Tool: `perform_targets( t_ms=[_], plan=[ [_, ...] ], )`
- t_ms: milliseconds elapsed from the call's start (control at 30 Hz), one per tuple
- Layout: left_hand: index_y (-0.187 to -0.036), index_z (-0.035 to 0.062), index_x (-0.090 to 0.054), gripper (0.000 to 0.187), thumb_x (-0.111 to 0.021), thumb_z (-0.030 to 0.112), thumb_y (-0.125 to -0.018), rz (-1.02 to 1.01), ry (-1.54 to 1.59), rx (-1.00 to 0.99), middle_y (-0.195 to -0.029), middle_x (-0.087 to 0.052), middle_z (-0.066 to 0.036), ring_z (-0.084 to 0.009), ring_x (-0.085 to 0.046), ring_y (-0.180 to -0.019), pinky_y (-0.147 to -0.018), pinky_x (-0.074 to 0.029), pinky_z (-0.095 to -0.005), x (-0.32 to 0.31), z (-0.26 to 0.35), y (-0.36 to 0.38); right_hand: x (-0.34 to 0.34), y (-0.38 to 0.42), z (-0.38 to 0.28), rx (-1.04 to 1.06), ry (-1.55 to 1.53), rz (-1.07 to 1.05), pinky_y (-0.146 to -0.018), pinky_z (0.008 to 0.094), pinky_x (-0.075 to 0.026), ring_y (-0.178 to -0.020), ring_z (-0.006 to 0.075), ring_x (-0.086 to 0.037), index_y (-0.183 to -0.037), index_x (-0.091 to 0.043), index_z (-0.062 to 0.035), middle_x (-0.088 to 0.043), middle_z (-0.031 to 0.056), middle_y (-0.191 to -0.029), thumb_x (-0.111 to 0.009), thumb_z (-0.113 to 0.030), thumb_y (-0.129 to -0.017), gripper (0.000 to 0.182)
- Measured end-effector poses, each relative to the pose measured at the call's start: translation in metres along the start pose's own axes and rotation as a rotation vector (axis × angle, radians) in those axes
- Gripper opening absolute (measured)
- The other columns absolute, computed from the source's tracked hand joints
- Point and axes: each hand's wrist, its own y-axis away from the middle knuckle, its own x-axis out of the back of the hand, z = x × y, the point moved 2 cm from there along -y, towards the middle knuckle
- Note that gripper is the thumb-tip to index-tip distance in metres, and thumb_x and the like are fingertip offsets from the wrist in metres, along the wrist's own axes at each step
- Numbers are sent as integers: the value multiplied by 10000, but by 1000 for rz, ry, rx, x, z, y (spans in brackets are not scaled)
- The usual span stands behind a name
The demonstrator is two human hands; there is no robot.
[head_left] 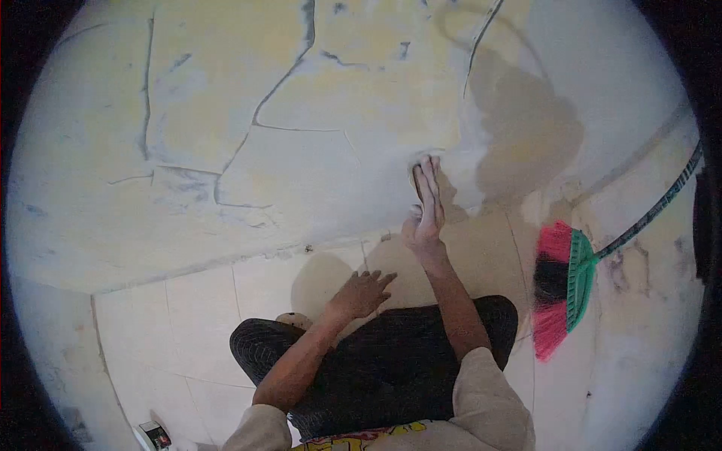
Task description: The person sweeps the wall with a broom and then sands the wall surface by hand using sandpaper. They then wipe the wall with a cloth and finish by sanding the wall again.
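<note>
My right hand point(426, 199) reaches up to the wall point(301, 165), its fingers pressed together and coated with whitish dust. Between the fingers and the wall shows a thin, brown-edged piece point(417, 183), perhaps sandpaper; most of it is hidden under the hand. Raised cracks and patches of yellow and white mark the wall's surface around it. My left hand point(362, 293) is empty with its fingers spread, close to my bent legs point(376, 368) and above the tiled floor.
On the right, a broom point(580, 278) with pink and black bristles and a green head leans on its dark handle. A small dark-and-white object point(153, 435) lies at the lower left. The wall meets the tiles point(195, 308) just ahead.
</note>
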Motion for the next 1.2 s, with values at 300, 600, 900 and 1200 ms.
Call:
perform_targets(
  t_ms=[300,600,900,1200],
  plan=[
    [-1462,167,-282,514,-380,367,-999,14,21,15,-1446,-373,-174,-331,-374,-1324,-1101,-297,-482,3,-2,3,-2,4,5,5,-31,-26,-1086,482,-339,-1313,374,-399,-1284,-482,63,-447,220,-1369,-427,-105,-948,380],
    [-1462,160,-279,516,-376,366,-999,-2,-12,8,-1440,-382,-169,-332,-393,-1308,-1085,-314,-477,-1,-5,-2,-9,21,16,25,72,-64,-1092,491,-340,-1302,393,-403,-1283,-484,60,-461,213,-1356,-411,-51,-920,387],
    [-1472,174,-254,525,-368,375,-1000,-56,8,39,-1452,-364,-175,-349,-382,-1318,-1102,-284,-499,3,1,6,-7,23,15,53,41,-60,-1081,516,-343,-1299,411,-402,-1287,-470,78,-448,231,-1364,-404,-85,-948,381],
    [-1472,172,-257,530,-370,383,-999,-35,7,34,-1441,-379,-184,-351,-378,-1322,-1105,-280,-505,-5,-1,6,-7,36,21,-86,-133,-53,-1061,510,-366,-1280,436,-416,-1301,-443,91,-432,252,-1372,-400,-46,-926,401]
  ],
)
